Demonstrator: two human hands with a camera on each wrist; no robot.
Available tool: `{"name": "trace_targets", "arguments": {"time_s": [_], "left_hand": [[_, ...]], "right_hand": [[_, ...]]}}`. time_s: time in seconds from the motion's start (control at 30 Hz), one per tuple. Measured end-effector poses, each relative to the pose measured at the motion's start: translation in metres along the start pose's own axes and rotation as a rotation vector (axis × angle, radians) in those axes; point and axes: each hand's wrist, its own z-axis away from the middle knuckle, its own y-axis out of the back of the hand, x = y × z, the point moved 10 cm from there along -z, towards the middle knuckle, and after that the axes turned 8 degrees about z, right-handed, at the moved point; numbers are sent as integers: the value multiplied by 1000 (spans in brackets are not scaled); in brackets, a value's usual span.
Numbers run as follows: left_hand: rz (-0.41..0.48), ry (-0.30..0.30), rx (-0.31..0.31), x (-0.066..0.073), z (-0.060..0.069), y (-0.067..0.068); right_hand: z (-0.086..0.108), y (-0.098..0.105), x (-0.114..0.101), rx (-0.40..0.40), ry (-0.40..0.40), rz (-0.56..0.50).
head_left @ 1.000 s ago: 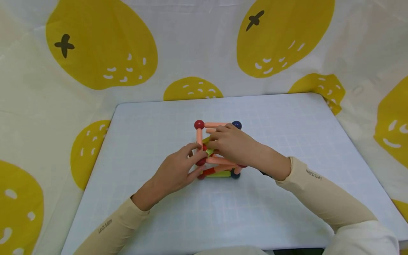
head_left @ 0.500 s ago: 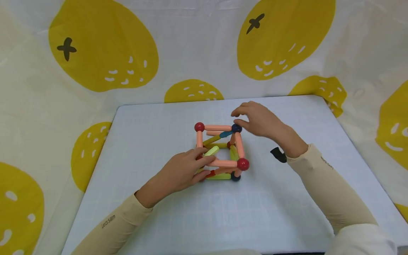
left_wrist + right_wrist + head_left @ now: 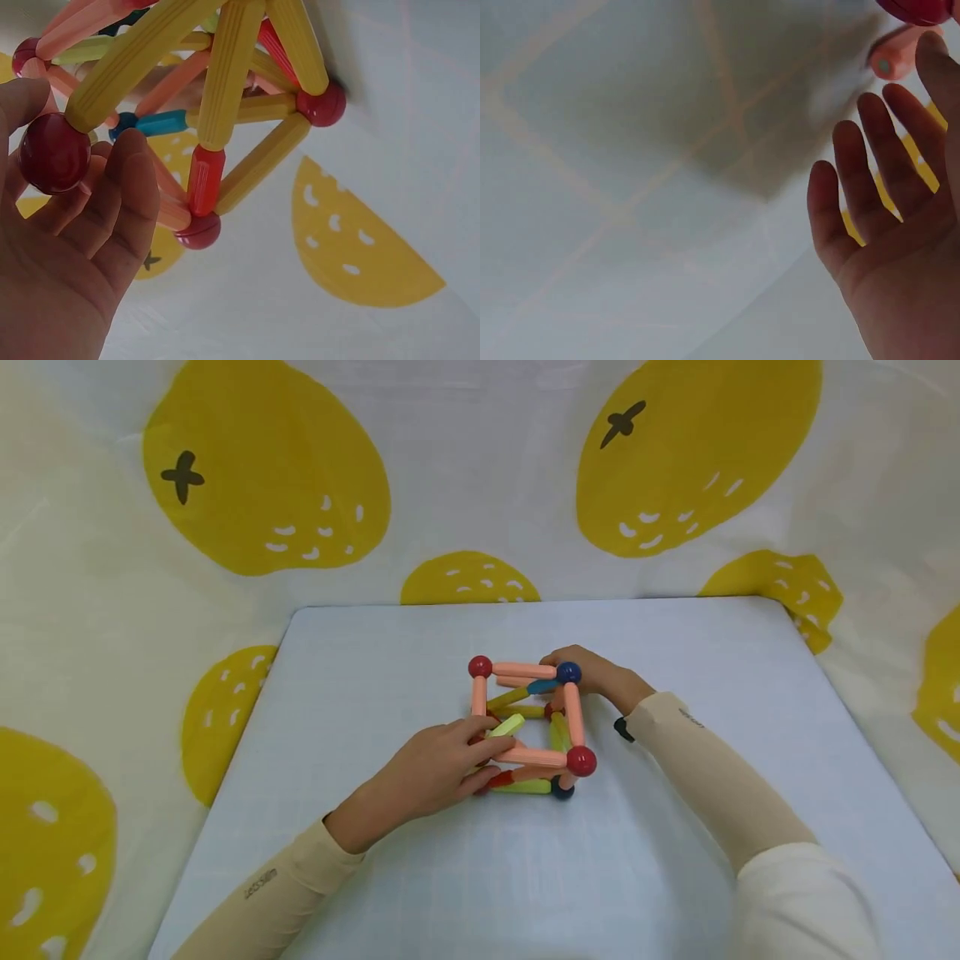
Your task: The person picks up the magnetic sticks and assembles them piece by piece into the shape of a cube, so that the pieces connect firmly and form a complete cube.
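Observation:
A cube-like frame of magnetic sticks and balls stands mid-table, with pink sticks (image 3: 531, 757), a blue ball (image 3: 568, 672) and red balls (image 3: 581, 762) at its upper corners. At its near left corner my left hand (image 3: 420, 768) holds a red ball (image 3: 54, 153) between thumb and fingers. A light green stick (image 3: 510, 724) slants up beside those fingers. Behind the frame's far right corner is my right hand (image 3: 596, 677), partly hidden. In the right wrist view its fingers are spread near a loose pink stick (image 3: 892, 60), with no hold on it visible.
Yellow sticks (image 3: 255, 154) slope across the frame's left side. The pale table (image 3: 645, 868) has its far edge behind the right hand. A curtain (image 3: 480, 485) with large yellow fruit prints hangs around the table.
My right hand has left the near left corner, passed up over the blue ball, and come down behind the frame. The left hand stays at its corner. The light green stick is now uncovered.

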Motion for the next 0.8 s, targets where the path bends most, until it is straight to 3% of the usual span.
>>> {"name": "trace_targets", "arguments": {"time_s": [0.13,0.23,0.37,0.5,0.63,0.8], "left_hand": [[6,-17,-27,5,-3,-5],[-8,-24,-44,6,-4,-8],[-33,-33,-46,5,-5,-9],[-54,-20,-46,2,-3,-8],[-63,-10,-40,0,0,-6],[-66,-15,-3,0,6,-7]], "right_hand": [[-5,-16,7,-45,-26,-11],[-2,-9,9,14,1,49],[22,30,13,177,3,124],[65,80,9,355,-25,115],[113,110,-29,468,74,184],[153,106,-91,557,321,432]]}}
